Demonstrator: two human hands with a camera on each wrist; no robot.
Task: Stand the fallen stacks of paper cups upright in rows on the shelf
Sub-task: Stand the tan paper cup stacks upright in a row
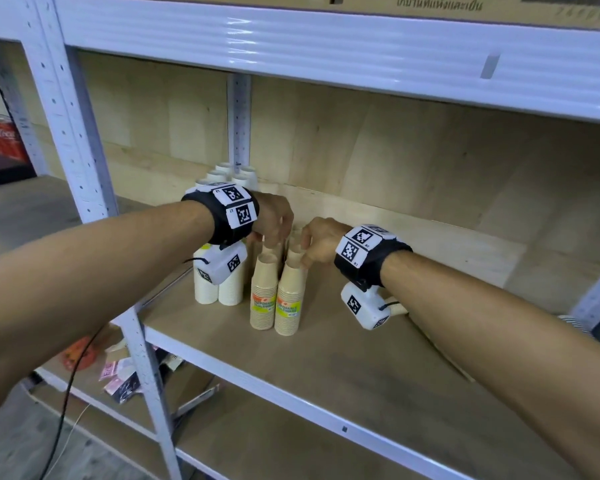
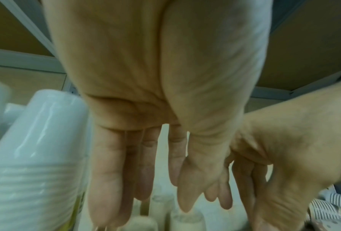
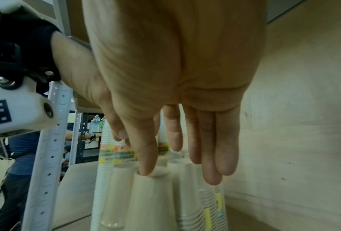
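Observation:
Several brown paper cup stacks with orange-and-green labels stand upright together on the wooden shelf. White cup stacks stand to their left, with more white stacks behind by the back post. My left hand hovers over the brown stacks' tops, fingers straight and pointing down, holding nothing. My right hand is beside it, fingers extended. In the right wrist view its index fingertip touches the top of a brown stack. The white stack shows left of my left palm.
A white metal upright stands left of the cups, and the upper shelf beam runs overhead. Striped cups peek in at the far right. Packets lie on the lower shelf. A person stands beyond the rack.

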